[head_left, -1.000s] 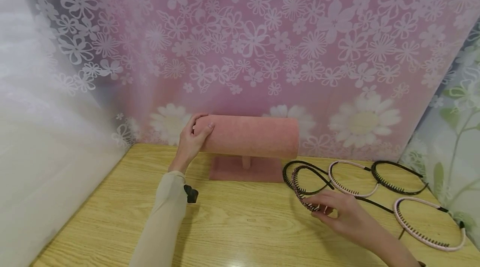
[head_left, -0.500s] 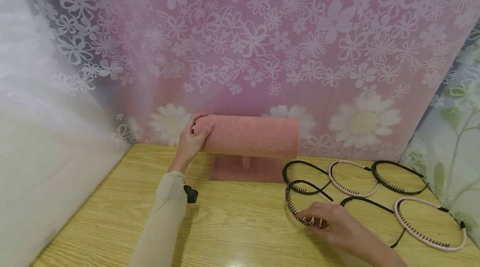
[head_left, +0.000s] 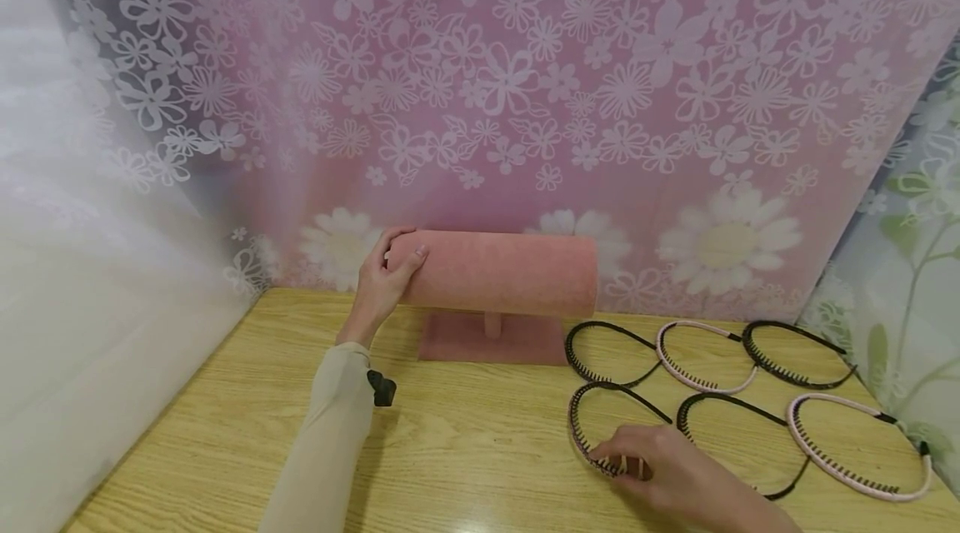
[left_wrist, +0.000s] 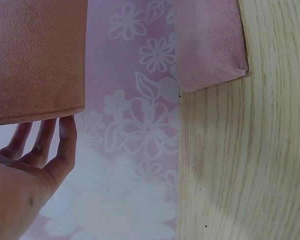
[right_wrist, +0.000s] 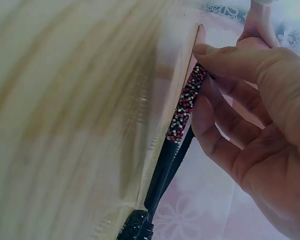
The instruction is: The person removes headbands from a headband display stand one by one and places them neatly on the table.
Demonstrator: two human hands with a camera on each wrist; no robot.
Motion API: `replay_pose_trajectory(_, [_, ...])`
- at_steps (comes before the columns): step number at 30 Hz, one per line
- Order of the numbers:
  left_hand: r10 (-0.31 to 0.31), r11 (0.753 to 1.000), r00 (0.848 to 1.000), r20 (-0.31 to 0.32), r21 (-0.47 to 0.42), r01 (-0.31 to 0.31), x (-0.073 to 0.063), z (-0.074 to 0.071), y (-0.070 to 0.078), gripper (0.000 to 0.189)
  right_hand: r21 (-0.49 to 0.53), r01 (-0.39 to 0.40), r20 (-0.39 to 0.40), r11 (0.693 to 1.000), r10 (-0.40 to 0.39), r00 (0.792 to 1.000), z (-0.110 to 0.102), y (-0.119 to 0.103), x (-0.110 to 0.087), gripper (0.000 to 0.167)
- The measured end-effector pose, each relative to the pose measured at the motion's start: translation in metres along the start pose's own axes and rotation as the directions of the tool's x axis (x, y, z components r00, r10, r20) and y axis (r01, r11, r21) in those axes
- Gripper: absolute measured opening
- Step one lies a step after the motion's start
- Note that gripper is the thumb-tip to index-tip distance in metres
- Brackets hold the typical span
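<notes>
A pink plush display stand (head_left: 502, 271) has a horizontal roll on a post above a flat base (head_left: 457, 340). My left hand (head_left: 381, 287) grips the roll's left end, thumb on the front; in the left wrist view its fingers (left_wrist: 65, 142) touch the roll's end edge. At the front right, my right hand (head_left: 671, 470) pinches a dark toothed headband (head_left: 576, 425) by its near side. Seen from the right wrist, this headband's band (right_wrist: 182, 112) carries red, white and black beads, held between thumb and fingers. It lies at or very near tabletop level.
Several other toothed headbands lie on the right: a black one (head_left: 572, 358) behind, a pink one (head_left: 662, 356), a black one (head_left: 768, 365) at far right, a pink one (head_left: 840, 473) and a dark one (head_left: 735, 396) beside my right hand. A flowered curtain (head_left: 480, 100) backs the wooden table (head_left: 450, 450).
My right hand has moved nearer to me and lowered the beaded headband, from overlapping the back black headband to a spot in front of it. The left hand and stand have stayed still.
</notes>
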State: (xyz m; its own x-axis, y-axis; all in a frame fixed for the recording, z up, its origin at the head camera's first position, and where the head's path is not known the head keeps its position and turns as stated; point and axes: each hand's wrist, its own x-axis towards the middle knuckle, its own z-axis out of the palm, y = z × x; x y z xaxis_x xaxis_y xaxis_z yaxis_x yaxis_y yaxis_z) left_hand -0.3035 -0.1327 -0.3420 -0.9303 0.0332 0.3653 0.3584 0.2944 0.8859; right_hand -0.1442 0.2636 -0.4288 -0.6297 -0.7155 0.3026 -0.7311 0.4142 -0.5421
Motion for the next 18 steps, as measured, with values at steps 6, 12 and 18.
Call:
replay_pose_trajectory(6, [0.003,1.0,1.0,-0.004,0.0,-0.003,-0.0009,-0.0003,-0.0004,0.047,0.027,-0.006,0.054,1.0,0.004,0.999,0.0024,0.0012,-0.0019,0.03])
replay_pose_trajectory(12, [-0.008,1.0,1.0,-0.003,0.0,0.008,-0.0001,-0.0013,-0.001,0.047,0.043,-0.114,0.084,0.993,0.11,0.99,0.0028,0.0015,0.0,0.026])
replay_pose_trajectory(18, [-0.011,1.0,1.0,0.004,-0.004,0.011,0.0014,-0.0009,-0.0019,0.048,-0.016,-0.05,0.044,0.999,0.051,0.998,0.0045,0.0068,0.0047,0.027])
